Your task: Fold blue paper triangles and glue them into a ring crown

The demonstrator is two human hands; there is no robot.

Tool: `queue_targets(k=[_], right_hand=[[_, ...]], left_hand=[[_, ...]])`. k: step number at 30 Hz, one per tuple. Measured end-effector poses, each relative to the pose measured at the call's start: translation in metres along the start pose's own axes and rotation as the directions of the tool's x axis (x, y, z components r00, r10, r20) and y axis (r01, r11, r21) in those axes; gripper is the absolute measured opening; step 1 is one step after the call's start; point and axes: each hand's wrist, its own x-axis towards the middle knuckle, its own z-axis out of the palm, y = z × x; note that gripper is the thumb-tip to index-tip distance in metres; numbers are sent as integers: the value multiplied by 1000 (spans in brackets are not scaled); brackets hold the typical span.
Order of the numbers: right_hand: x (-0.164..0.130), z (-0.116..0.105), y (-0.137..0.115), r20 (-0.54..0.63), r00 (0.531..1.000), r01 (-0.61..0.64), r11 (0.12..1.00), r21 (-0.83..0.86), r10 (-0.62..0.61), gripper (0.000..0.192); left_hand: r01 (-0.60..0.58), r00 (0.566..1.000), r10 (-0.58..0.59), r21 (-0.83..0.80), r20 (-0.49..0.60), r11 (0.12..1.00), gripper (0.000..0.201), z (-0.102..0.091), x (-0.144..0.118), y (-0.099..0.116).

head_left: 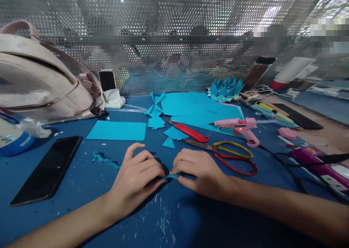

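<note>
Both hands meet near the front middle of the dark blue, paint-flecked work table (81, 182), pressing a small folded scrap of bright blue paper (171, 176) flat against its surface. The left hand (136, 177) has its fingers curled almost closed, tips pinching one end of the scrap, the forefinger lifted a little; the right hand (200, 170) is likewise curled, thumb and fingertips nipping the other end. Most of the scrap is hidden between the fingertips, so its exact shape cannot be told. To crease so small a piece well, it seems best to keep it pinned on the table, line up the edges before pressing, and run one fingertip along the fold while the other hand holds it from sliding. Just behind the right hand lie scissors with yellow and red loop handles (231, 155), and beyond them a red-handled craft knife (189, 131) and a pink hot-glue gun (240, 126), its cord trailing toward the right edge. A black phone (47, 170) lies near the left edge, well apart from the hands.
</note>
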Motion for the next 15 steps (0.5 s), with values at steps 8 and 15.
queue_targets(k=[8,15], right_hand=[[-1,4,0,22,999,24,999,31,-25,14],[-4,5,1,45,999,11,999,30,-13,19]], left_hand=[[6,999,-6,-3,31,1000,15,4,0,3],[4,999,-3,-29,41,1000,17,4,0,9]])
